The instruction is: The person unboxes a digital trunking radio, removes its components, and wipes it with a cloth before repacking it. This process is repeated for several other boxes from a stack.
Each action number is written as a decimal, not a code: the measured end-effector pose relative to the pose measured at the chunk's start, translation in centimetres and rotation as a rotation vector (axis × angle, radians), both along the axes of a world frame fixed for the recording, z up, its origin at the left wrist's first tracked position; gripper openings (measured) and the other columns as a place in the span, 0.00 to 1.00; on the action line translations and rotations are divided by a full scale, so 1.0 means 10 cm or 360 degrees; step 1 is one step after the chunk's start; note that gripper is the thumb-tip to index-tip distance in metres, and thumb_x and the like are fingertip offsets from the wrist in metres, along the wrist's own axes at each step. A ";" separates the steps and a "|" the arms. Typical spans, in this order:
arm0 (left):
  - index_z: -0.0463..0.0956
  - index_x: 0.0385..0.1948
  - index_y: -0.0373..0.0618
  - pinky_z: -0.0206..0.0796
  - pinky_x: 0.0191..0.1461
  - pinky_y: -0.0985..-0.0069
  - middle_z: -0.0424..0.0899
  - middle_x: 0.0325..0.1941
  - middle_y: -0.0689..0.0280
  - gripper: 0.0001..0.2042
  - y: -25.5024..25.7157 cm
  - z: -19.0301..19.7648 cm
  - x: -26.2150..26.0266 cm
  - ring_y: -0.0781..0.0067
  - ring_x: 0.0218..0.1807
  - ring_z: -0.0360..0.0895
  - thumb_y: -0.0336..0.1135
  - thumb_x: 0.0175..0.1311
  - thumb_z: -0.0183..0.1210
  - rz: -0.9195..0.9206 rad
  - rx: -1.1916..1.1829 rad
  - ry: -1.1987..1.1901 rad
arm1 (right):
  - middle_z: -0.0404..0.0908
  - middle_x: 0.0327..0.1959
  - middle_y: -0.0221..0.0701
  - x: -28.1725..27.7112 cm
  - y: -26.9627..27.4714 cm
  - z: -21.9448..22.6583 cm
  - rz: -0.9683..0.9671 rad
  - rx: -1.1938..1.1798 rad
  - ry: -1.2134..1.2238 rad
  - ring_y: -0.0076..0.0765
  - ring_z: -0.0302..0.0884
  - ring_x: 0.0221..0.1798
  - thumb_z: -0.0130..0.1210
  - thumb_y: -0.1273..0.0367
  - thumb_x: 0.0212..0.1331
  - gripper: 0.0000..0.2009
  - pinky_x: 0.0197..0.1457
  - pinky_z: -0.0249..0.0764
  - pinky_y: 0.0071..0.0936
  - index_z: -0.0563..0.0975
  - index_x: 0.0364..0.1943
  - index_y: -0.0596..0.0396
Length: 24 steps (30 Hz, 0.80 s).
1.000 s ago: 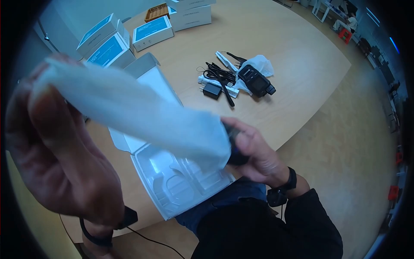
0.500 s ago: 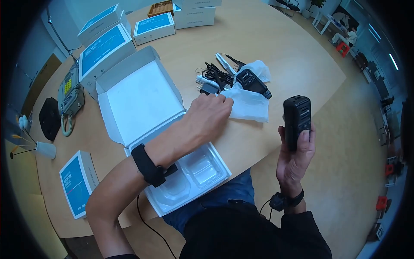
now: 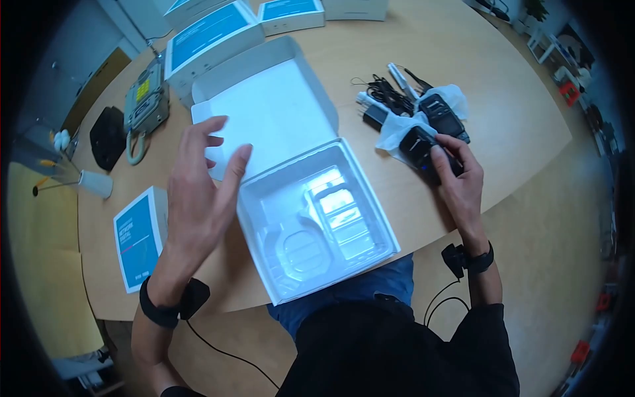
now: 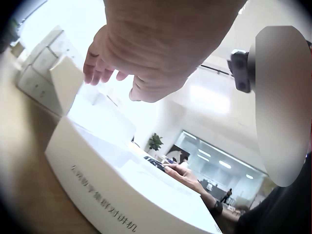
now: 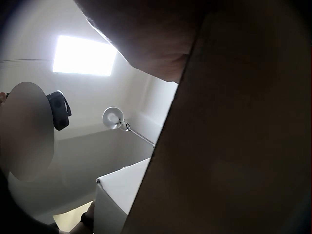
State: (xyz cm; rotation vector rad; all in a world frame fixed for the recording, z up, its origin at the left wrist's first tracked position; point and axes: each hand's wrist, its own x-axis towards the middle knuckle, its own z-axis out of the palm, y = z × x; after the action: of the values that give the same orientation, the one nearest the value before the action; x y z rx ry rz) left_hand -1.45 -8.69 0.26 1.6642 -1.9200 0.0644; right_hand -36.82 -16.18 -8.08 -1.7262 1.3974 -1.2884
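Observation:
My right hand (image 3: 462, 186) grips a black two-way radio (image 3: 417, 147) low over the table, with fingers and thumb on its lower end. Under that radio is a white soft pouch (image 3: 390, 132). A second black radio (image 3: 442, 116) lies just behind it on another white wrapping (image 3: 456, 98). My left hand (image 3: 202, 192) is raised at the left side of an open white box (image 3: 261, 99), fingers spread and holding nothing. Inside the box sits a clear moulded plastic tray (image 3: 347, 221) with bare hollows. In the right wrist view the held radio is hidden.
Black cables (image 3: 390, 96) and a charger plug (image 3: 375, 116) lie left of the radios. Blue-topped boxes (image 3: 215, 33) stand at the back. On the left are a desk phone (image 3: 147, 99), a white cup (image 3: 96, 184) and a blue-and-white box (image 3: 137, 235).
The right hand has brought the radio from the right down onto the pouch beside the other radio. The left hand has let go of the pouch and drawn back left of the box.

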 end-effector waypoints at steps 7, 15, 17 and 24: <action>0.65 0.67 0.35 0.68 0.58 0.71 0.72 0.68 0.53 0.30 -0.05 -0.16 0.37 0.68 0.66 0.72 0.46 0.72 0.62 0.0496 -0.0345 0.0684 | 0.84 0.49 0.36 0.14 0.19 0.09 -0.0132 -0.1002 0.0669 0.29 0.81 0.45 0.60 0.74 0.68 0.13 0.45 0.76 0.25 0.80 0.54 0.59; 0.67 0.64 0.35 0.76 0.40 0.78 0.82 0.50 0.62 0.24 -0.14 -0.19 0.43 0.80 0.44 0.79 0.41 0.75 0.59 0.0199 0.0763 0.1510 | 0.78 0.35 0.29 0.52 0.51 0.18 0.0840 0.0165 0.0106 0.16 0.71 0.28 0.63 0.71 0.67 0.18 0.33 0.70 0.19 0.77 0.59 0.62; 0.68 0.62 0.35 0.77 0.41 0.77 0.82 0.49 0.63 0.22 -0.05 -0.15 0.26 0.80 0.44 0.79 0.39 0.75 0.59 0.0168 0.0530 0.1400 | 0.79 0.36 0.29 0.57 0.51 0.12 0.0796 0.0123 0.0080 0.16 0.72 0.29 0.63 0.71 0.66 0.18 0.32 0.69 0.18 0.77 0.59 0.62; 0.71 0.56 0.35 0.74 0.52 0.68 0.81 0.46 0.59 0.17 0.18 -0.07 0.23 0.70 0.45 0.79 0.41 0.78 0.57 -0.0001 0.0378 0.0880 | 0.80 0.43 0.32 0.65 0.40 0.10 0.0746 0.0062 -0.0032 0.17 0.74 0.34 0.65 0.73 0.64 0.22 0.34 0.71 0.16 0.75 0.61 0.62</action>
State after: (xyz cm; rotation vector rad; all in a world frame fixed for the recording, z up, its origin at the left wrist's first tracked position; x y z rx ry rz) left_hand 0.89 -6.92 -0.48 1.6106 -1.5440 -0.5846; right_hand -30.33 -12.23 -7.12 -1.8630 0.9196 -1.0064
